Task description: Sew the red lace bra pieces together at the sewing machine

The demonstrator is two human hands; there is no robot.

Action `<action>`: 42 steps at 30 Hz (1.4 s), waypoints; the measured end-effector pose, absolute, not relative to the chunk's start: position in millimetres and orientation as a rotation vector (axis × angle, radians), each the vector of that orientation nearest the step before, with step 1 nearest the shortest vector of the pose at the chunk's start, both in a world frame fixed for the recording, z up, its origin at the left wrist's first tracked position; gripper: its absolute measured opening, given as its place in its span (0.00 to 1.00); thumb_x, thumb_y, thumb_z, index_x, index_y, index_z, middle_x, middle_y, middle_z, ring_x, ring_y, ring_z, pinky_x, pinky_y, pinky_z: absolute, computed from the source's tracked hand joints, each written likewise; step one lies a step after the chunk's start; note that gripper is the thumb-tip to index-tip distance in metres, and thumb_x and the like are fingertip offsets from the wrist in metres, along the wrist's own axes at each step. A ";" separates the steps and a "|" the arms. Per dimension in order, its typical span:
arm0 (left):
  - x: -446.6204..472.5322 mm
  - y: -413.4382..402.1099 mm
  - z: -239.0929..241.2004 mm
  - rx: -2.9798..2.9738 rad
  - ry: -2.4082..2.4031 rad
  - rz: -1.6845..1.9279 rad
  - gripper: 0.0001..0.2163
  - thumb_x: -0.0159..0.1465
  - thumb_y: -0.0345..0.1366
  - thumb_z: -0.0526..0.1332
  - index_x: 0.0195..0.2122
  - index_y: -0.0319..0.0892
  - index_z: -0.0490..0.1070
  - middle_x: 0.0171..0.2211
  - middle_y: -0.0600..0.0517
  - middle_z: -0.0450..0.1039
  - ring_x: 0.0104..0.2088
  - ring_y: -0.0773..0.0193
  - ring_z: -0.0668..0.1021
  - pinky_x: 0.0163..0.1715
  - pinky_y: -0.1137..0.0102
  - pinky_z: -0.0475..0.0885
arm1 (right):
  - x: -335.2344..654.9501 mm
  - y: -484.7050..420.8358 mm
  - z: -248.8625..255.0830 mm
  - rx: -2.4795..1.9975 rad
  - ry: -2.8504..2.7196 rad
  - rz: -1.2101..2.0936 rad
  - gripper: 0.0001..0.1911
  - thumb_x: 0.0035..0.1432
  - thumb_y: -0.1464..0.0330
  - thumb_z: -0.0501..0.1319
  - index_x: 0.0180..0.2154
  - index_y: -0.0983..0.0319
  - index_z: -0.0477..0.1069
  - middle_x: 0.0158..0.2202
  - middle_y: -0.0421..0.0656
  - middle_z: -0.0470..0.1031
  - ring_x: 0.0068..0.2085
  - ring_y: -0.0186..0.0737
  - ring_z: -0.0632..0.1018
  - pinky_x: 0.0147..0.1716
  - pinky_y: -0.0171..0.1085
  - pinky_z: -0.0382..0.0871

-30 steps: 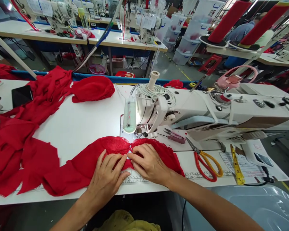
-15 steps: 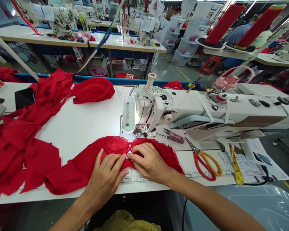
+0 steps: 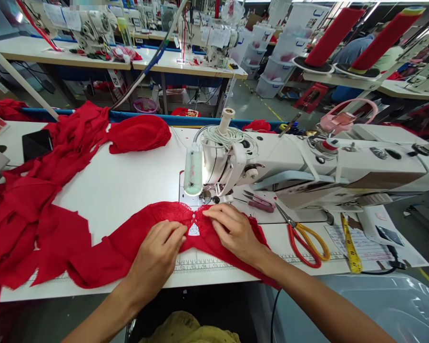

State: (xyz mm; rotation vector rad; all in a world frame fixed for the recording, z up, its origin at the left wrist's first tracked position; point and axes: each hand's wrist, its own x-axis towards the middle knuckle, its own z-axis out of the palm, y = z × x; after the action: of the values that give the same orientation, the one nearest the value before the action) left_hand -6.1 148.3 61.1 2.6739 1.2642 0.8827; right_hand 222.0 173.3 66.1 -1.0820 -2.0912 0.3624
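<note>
A red lace bra lies across the white table in front of the sewing machine. At its centre is a pale triangular patch or gap, with small shiny bits above it. My left hand, its fingers bunched together, pinches the fabric just left of that triangle. On the other side, my right hand has thumb and fingertips closed on the lace edge, to the upper right of the triangle. The machine's needle area is directly behind the bra.
Orange-and-red-handled scissors, thread snips and a yellow tape measure lie to the right. Red fabric pieces heap at the left. The sewing machine fills the back right. A ruler strip runs along the front edge.
Both hands have parted from the centre, uncovering the pale triangle. My right hand has moved up and right to the lace edge; my left fingers have bunched together. The bra's right end hangs lower.
</note>
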 end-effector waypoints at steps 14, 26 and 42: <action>-14.0 173.8 35.2 2.730 1.320 0.519 0.29 0.73 0.52 0.51 0.69 0.42 0.56 0.66 0.45 0.63 0.66 0.53 0.66 0.70 0.49 0.50 | 236.3 166.3 46.1 -1.282 -2.432 0.495 0.44 0.62 0.54 0.67 0.70 0.65 0.52 0.68 0.56 0.60 0.68 0.54 0.63 0.66 0.56 0.61; -14.4 174.6 34.7 2.714 1.332 0.473 0.29 0.72 0.53 0.51 0.69 0.43 0.56 0.67 0.47 0.62 0.67 0.53 0.64 0.70 0.48 0.50 | 235.7 166.8 46.3 -1.260 -2.445 0.506 0.44 0.63 0.53 0.65 0.70 0.65 0.52 0.68 0.55 0.61 0.69 0.53 0.62 0.67 0.55 0.59; -55.9 131.6 61.7 2.762 1.271 0.724 0.22 0.72 0.49 0.56 0.62 0.43 0.64 0.51 0.45 0.75 0.51 0.52 0.76 0.50 0.58 0.73 | 250.0 94.1 73.1 -1.292 -2.488 0.223 0.32 0.62 0.58 0.67 0.62 0.65 0.65 0.58 0.56 0.72 0.56 0.55 0.74 0.55 0.53 0.72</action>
State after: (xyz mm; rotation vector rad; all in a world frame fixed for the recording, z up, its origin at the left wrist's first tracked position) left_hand -55.9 131.6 61.7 2.7622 1.2713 0.7242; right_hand 250.0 94.1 73.1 -1.2920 -2.4885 0.2235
